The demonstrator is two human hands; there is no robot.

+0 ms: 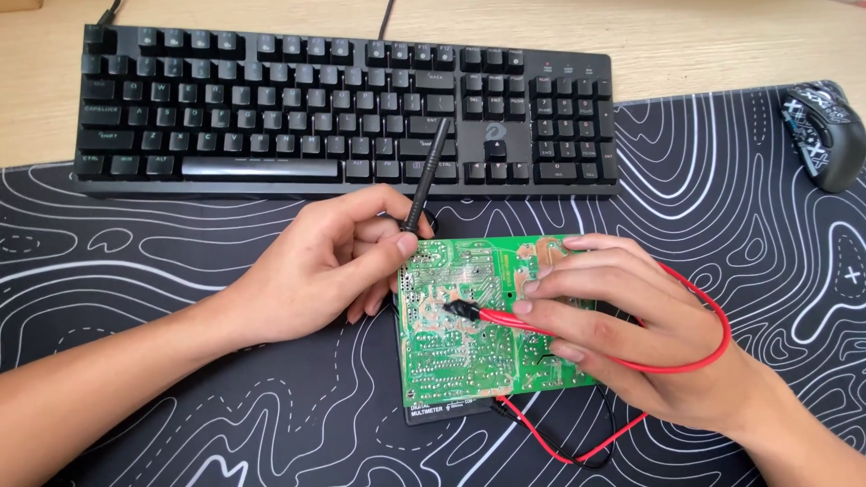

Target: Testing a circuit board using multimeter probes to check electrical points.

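A green circuit board [456,347] lies solder side up on top of a dark multimeter [442,413], on a black desk mat with white wavy lines. My left hand [316,266] pinches a black probe [426,171] that stands nearly upright, its tip at the board's top left corner. My right hand [622,325] rests on the board's right half and holds a red probe [505,316] lying flat, its dark tip touching the solder joints near the board's middle. A red lead [713,343] loops around my right wrist and back under the board.
A black mechanical keyboard [343,108] spans the wooden desk behind the mat. A black patterned mouse [825,135] sits at the far right. The desk mat [180,424] covers the whole near area.
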